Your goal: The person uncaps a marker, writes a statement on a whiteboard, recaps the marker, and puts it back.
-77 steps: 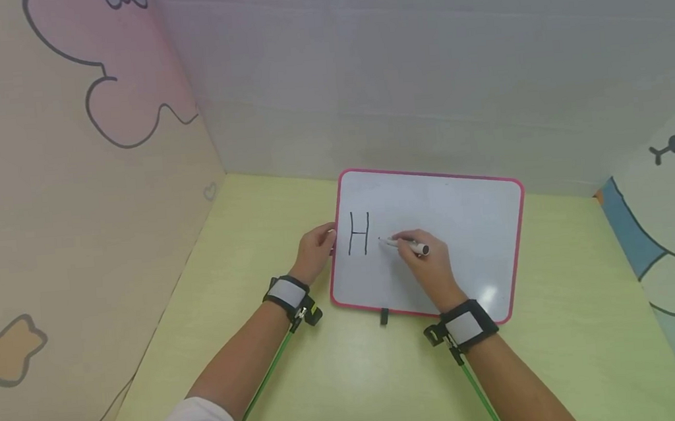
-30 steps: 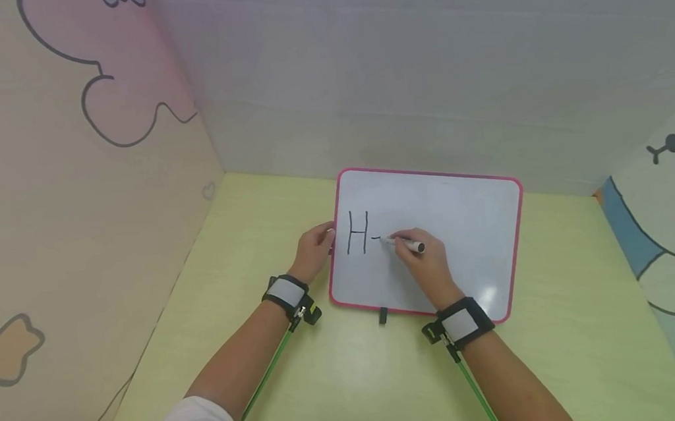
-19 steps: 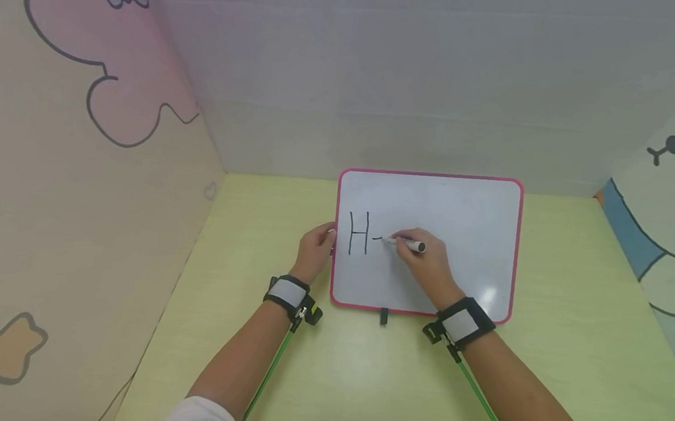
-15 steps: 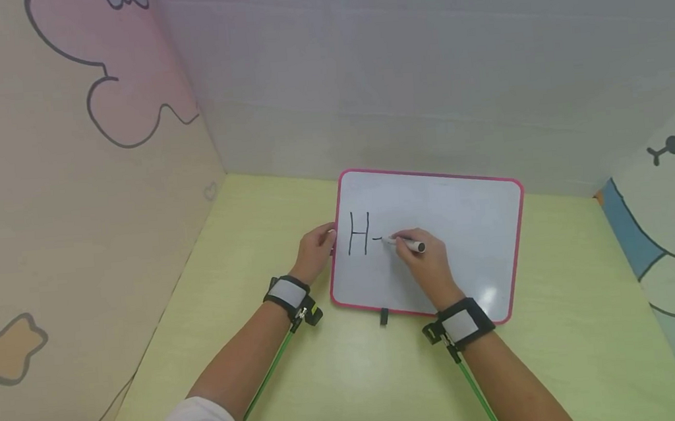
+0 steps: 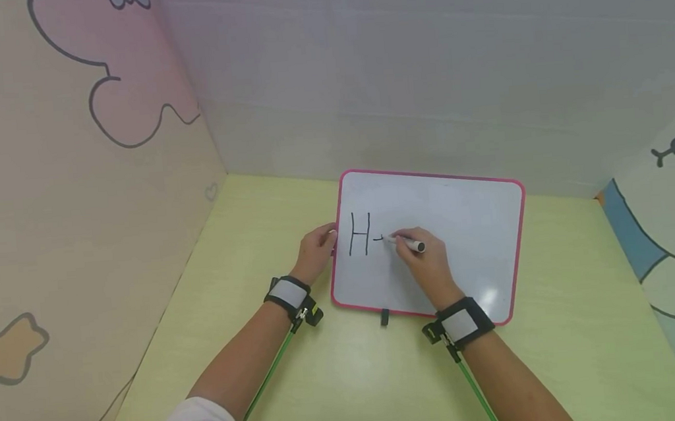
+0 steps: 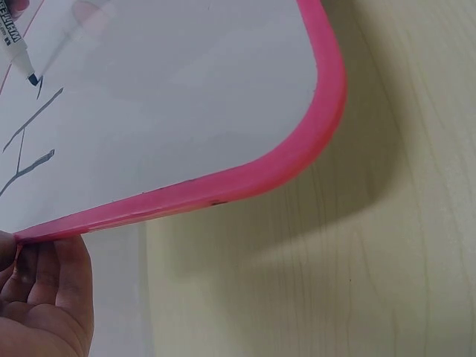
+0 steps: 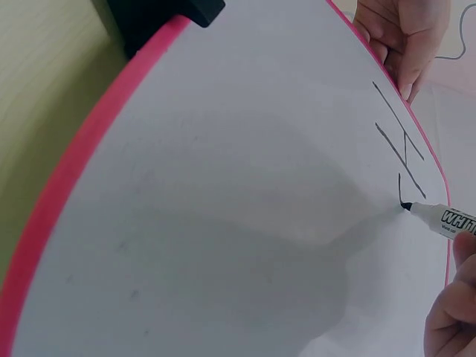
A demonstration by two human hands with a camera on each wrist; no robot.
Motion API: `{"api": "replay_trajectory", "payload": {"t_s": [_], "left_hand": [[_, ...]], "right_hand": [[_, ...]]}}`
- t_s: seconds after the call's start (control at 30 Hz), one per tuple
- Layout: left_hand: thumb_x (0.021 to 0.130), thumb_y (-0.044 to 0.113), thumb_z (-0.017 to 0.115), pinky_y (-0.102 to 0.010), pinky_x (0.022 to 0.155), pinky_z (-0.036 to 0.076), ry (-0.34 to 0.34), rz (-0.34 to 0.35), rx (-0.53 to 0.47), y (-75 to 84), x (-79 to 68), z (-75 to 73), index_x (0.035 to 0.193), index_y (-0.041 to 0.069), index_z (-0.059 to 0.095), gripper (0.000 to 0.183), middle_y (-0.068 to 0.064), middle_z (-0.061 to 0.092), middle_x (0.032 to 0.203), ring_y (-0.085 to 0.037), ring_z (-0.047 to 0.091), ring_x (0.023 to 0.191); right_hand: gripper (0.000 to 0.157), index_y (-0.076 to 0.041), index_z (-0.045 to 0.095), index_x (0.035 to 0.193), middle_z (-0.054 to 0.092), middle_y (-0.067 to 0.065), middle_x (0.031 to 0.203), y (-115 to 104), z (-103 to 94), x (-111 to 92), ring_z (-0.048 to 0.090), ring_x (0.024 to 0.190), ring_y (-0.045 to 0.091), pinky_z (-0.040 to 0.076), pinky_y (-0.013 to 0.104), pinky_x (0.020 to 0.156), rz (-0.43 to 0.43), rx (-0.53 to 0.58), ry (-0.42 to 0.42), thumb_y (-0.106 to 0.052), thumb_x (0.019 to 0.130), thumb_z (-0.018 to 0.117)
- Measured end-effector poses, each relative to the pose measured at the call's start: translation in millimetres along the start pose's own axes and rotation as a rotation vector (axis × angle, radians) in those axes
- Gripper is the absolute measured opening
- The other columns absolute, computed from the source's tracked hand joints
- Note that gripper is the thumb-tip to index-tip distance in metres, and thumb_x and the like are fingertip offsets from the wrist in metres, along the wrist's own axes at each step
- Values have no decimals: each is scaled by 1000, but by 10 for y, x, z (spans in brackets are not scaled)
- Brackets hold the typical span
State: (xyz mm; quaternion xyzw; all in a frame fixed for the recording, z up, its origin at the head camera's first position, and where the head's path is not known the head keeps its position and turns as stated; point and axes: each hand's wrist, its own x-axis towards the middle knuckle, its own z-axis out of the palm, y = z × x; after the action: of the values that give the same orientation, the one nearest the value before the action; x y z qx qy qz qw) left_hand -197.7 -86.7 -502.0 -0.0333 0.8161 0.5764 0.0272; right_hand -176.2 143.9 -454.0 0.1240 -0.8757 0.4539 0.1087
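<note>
A whiteboard (image 5: 431, 190) with a pink frame carries a black letter H (image 5: 359, 234) near its left side. My left hand (image 5: 315, 252) grips the board's left edge; in the left wrist view its fingers (image 6: 56, 279) bend under the frame. My right hand (image 5: 424, 256) pinches a white marker (image 5: 408, 243) whose black tip (image 7: 406, 206) is on the board. Just right of the H, a short horizontal stroke (image 7: 400, 186) ends at that tip. The marker's rear end points right, toward the palm.
The board lies on a pale yellow table (image 5: 265, 196), its near corner standing off the surface in the left wrist view. A black piece (image 5: 384, 317) sticks out at its lower edge. Walls with painted cartoon figures enclose the table, and a thin cord (image 5: 100, 417) hangs at left.
A short stroke has appeared beside the H as the marker tip moved slightly; a small upward mark now shows at its right end. The left hand keeps its place on the board.
</note>
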Motion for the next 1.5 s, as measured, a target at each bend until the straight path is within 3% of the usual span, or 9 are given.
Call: {"api": "replay_trajectory", "payload": {"t_s": [0.8,1.5], "left_hand": [[100,19,47,-32,82,57,13,24,9,-15,9,21,133,5,53,37,-13,59,126,-22,62,103],[99,18,47,-31,81,57,15,19,11,-38,34,16,133,4,53,37,-14,60,125,-22,62,101]], "right_hand": [[17,-8,71,99,68,6,91,4,28,35,59,81,16,51,28,69,-49,22,-32,-17,90,60],[18,-8,71,98,70,6,94,-13,61,7,62,83,16,52,29,68,-25,38,-97,-18,90,60]]}}
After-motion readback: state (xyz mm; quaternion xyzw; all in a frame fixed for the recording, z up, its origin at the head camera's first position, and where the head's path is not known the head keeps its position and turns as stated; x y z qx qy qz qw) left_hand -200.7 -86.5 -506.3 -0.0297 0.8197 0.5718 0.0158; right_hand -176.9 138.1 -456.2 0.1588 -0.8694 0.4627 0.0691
